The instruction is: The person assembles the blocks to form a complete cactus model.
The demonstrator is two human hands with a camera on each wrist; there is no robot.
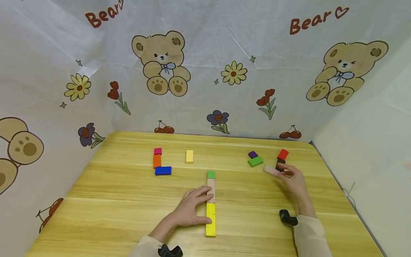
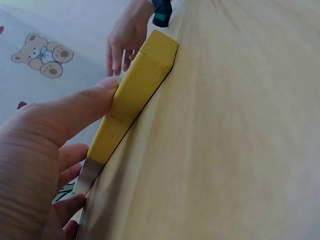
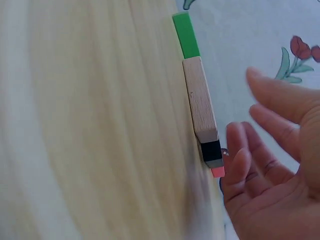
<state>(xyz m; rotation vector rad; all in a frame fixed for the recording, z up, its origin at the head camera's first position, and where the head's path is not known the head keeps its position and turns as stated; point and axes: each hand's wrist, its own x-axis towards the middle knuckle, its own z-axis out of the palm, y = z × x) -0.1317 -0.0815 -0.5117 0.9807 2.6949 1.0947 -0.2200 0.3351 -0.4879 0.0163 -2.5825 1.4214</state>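
In the head view, a long yellow block (image 1: 210, 229), a plain wooden block (image 1: 211, 182) and a small green block (image 1: 211, 175) form a straight line on the table. My left hand (image 1: 187, 210) rests against this line from the left, thumb on the yellow block and fingertips over the plain one. At the right, my right hand (image 1: 293, 180) is beside another plain wooden block (image 1: 270, 170) and a black block (image 1: 280, 162). The right wrist view shows its fingers loosely bent, thumb apart, with nothing held; the wooden block (image 3: 201, 97) lies off to their side.
A red block (image 1: 283, 154) lies behind the black one; a green block (image 1: 255, 161) and a purple block (image 1: 253, 154) lie nearby. Farther left are pink (image 1: 158, 151), orange (image 1: 157, 161), blue (image 1: 163, 171) and pale yellow (image 1: 189, 156) blocks. A printed cloth hangs behind the table.
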